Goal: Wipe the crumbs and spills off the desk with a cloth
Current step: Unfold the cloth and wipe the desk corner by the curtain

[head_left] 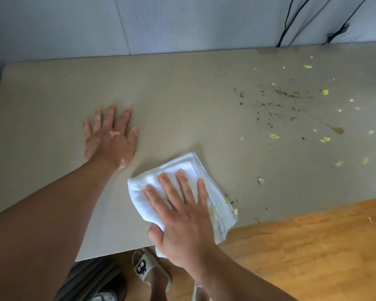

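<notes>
A folded white cloth [182, 168] lies near the front edge of the grey-beige desk [182, 88], its right side stained brownish and hanging slightly over the edge. My right hand [178, 213] presses flat on the cloth with fingers straight and spread. My left hand [110, 135] rests flat on the bare desk to the cloth's left, fingers spread. Dark crumbs [269, 105] are scattered over the right part of the desk. Pale green bits [275, 136] lie among them. A brown spill streak [334, 128] ends in a small drop.
The desk's far edge meets a pale wall with black cables [291, 20] hanging at the upper right. Wooden floor [313, 246] shows beyond the desk's front right edge. A foot in a slipper [143, 268] stands below the front edge.
</notes>
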